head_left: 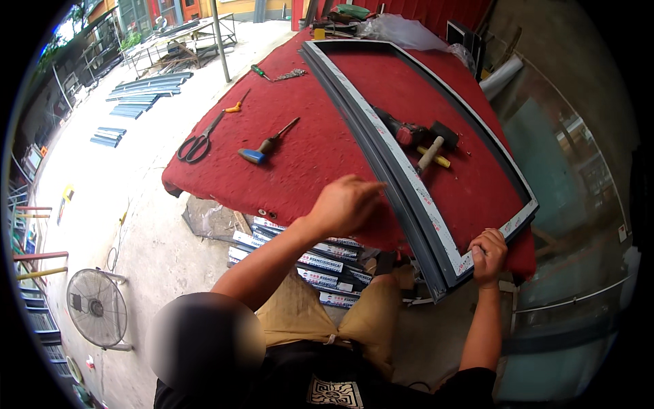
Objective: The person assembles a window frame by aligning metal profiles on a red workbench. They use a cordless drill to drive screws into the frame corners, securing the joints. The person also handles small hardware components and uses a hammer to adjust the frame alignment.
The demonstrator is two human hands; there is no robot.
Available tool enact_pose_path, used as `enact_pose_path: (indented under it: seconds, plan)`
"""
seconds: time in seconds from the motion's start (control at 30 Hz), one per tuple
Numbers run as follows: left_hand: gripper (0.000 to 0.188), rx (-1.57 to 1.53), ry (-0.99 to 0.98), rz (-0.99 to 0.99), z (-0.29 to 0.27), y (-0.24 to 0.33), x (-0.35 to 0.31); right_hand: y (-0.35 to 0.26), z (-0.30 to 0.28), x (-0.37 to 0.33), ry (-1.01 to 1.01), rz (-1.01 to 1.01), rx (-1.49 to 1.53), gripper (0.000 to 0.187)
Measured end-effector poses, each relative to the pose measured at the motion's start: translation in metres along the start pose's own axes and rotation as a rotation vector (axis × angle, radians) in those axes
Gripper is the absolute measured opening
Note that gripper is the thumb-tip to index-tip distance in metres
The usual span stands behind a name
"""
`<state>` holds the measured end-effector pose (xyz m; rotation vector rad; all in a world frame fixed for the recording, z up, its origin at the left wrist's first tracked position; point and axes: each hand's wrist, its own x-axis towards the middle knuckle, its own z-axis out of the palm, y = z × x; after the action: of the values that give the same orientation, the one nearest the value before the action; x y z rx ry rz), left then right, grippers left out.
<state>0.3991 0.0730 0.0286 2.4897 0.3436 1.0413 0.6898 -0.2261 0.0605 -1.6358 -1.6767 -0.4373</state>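
A dark grey window frame (424,206) with white printed film along its faces lies on a red-covered table (310,170). At its near right corner my right hand (488,256) is closed around the frame, fingers on top. My left hand (347,206) is at the frame's outer left edge. Its fingers are curled, with one reaching to the edge; whether something small is pinched there is hidden. Inside the frame lie a red-and-black power tool (406,133), a mallet (443,135) with a pale handle, and a yellow-handled tool (436,158) partly under it.
Black scissors (196,147), a blue-ended tool (253,155), an orange-handled tool (235,107) and a green-handled screwdriver (259,71) lie left on the table. Film-wrapped profiles (320,262) are stacked below its near edge. A floor fan (97,309) stands left; glass panes (538,146) lean right.
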Motion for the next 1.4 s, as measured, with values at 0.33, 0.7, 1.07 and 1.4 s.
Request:
enact_pose_path:
  seconds: [0.33, 0.7, 1.07, 1.4]
  plan:
    - [0.037, 0.113, -0.020, -0.241, 0.016, -0.009, 0.018, -0.005, -0.004, -0.001, 0.023, 0.102, -0.026, 0.032]
    - [0.044, 0.072, 0.051, -0.302, 0.024, -0.013, 0.017, -0.034, 0.012, 0.003, 0.100, 0.081, -0.068, 0.027]
    - [0.064, 0.191, 0.027, -0.335, 0.030, -0.010, 0.015, -0.074, 0.058, 0.027, 0.196, 0.062, -0.092, 0.028]
    - [0.065, 0.188, 0.051, -0.317, 0.031, -0.011, 0.015, -0.076, 0.079, 0.035, 0.304, 0.040, -0.097, 0.026]
